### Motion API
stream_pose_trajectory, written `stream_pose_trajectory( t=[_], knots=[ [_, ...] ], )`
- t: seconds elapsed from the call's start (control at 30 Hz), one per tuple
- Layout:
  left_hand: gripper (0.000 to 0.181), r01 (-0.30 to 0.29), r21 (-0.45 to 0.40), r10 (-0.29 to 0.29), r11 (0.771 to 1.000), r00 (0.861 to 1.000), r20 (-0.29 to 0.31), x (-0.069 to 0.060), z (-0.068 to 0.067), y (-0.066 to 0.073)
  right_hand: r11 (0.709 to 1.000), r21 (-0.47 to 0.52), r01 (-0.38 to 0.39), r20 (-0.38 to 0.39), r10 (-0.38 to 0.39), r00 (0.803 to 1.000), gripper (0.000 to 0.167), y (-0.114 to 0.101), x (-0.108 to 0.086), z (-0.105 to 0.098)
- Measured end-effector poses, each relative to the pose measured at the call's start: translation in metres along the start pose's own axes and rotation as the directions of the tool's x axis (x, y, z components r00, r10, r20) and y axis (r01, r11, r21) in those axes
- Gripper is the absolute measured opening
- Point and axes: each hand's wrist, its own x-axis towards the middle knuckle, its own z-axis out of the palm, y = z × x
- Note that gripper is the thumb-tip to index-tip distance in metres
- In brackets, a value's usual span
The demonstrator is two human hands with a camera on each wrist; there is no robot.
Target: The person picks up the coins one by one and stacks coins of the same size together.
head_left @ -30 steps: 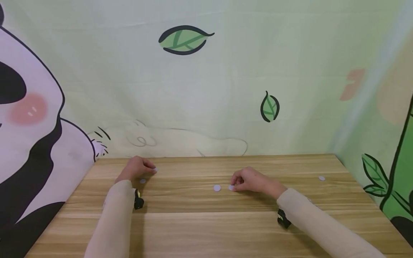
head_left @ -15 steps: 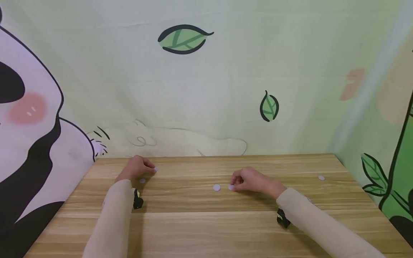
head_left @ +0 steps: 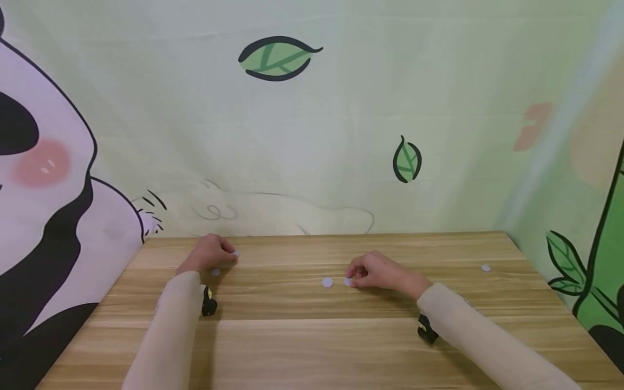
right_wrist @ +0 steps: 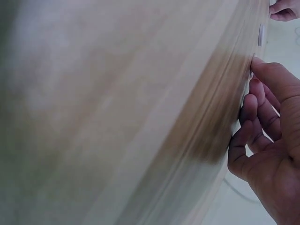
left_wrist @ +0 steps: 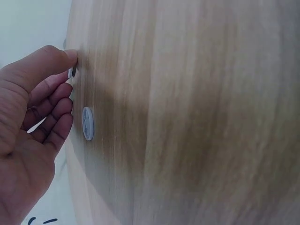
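Holding a small white disc (head_left: 348,282) in a narrow pinch, my right hand (head_left: 377,271) is low over the table (head_left: 312,355), fingertips toward my left. Just past them on that side, apart from the held piece, a loose disc (head_left: 327,282) lies flat; the right hand is clearly the nearer. Being round, it presents no long axis. My left hand (head_left: 207,253) pinches another disc (head_left: 236,254) between thumb and finger. A fourth disc (left_wrist: 88,123) rests just beside that hand, on my side of it. Farthest out, a fifth disc (head_left: 485,268) lies rightward, well apart from both hands. Whether either pinched piece touches wood, I cannot tell.
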Motion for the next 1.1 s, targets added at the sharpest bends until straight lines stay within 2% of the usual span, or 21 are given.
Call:
stream_pose_trajectory(
  t=[0.2,0.37,0.57,0.7,0.9,1.1],
  knots=[
    [0.024,-0.032,0.047,0.033,0.998,0.999,-0.013,0.002,0.003,0.0,0.999,-0.042,0.024,0.017,-0.023,1.0,0.011,0.003,0.001,0.0],
    [0.022,-0.058,0.064,0.059,0.996,0.998,-0.016,-0.001,0.004,0.01,0.999,-0.039,0.014,0.015,-0.014,1.0,0.01,0.005,0.001,0.0],
    [0.021,-0.113,0.014,0.113,0.993,0.994,0.003,-0.001,0.01,0.031,1.0,-0.028,-0.001,0.012,0.002,1.0,0.007,0.004,0.002,-0.001],
    [0.021,-0.142,-0.025,0.141,0.99,0.99,-0.01,0.001,0.013,0.041,1.0,-0.03,0.008,0.013,-0.008,1.0,0.008,0.005,0.002,0.0],
    [0.02,-0.133,-0.047,0.132,0.99,0.991,-0.011,0.003,0.014,0.047,1.0,-0.026,0.002,0.015,-0.002,1.0,0.008,0.005,0.002,0.001],
    [0.021,-0.164,-0.039,0.163,0.986,0.986,-0.028,0.001,0.013,0.046,1.0,-0.03,0.001,0.023,0.0,1.0,0.007,0.003,0.002,-0.002]
  ],
)
